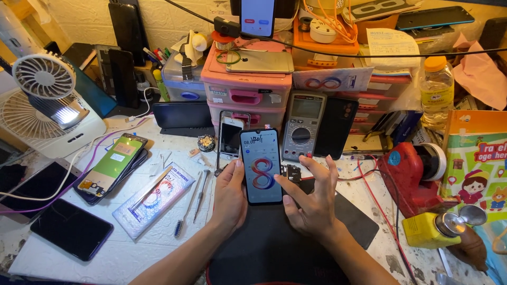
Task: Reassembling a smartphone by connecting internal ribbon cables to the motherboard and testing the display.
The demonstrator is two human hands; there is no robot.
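Cluttered white worktop (132, 248), chipped and stained, dark mat (274, 248) under the forearms. Left edge: white fan (45, 100) with round grilles. Behind: pink plastic drawer stack (245, 92), grey multimeter (303, 124) leaning upright just beside it. Right: red tool (409, 177), yellow block with metal knob (435, 229), clear bottle with orange cap (436, 92). Left: stacked phones (108, 169), green back panel on top; loose black screens (71, 229); flat screen package (153, 198); two thin screwdrivers (198, 195) just beside it.

Centre: smartphone (261, 166), glossy black slab, screen lit, upright, above the mat, facing camera. Left hand (229, 198) gripping its left edge, fingers (236, 171) curled behind, thumb along the side. Right hand (311, 203) spread wide, holding nothing, fingers (322, 169) fanned apart, thumb tip touching the phone's right edge near the lower screen. Small white phone (231, 136) behind, partly hidden by the held one. Red wire (369, 195) trailing across the worktop on the right.
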